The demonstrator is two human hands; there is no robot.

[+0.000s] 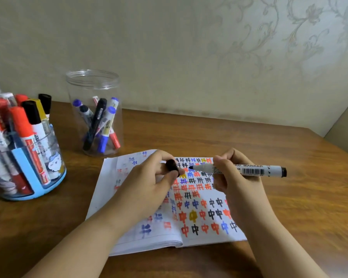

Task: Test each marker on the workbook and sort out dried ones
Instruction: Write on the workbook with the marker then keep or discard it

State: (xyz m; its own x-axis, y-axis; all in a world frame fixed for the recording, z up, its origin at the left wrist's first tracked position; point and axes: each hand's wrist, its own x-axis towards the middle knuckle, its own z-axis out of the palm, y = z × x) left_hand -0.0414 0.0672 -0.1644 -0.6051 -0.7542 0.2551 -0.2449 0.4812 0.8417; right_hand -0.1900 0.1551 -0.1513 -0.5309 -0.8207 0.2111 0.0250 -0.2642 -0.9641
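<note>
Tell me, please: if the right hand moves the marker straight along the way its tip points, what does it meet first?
Most likely the black cap that the left hand pinches; the tip of the marker, gripped by the right hand, points at it, though depth is unclear.

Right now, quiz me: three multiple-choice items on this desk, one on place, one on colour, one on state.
1. Where is the clear jar?
A. behind the workbook
B. on the workbook
C. inside the blue holder

2. What colour is the cap in the left hand?
A. red
B. black
C. yellow

3. The marker in the right hand is
A. capped
B. lying on the table
C. uncapped, tip bare

Answers: 1 A, the jar stands on the table beyond the pages. 2 B, the pinched cap is black. 3 C, its dark tip shows, pointing towards the cap.
</note>
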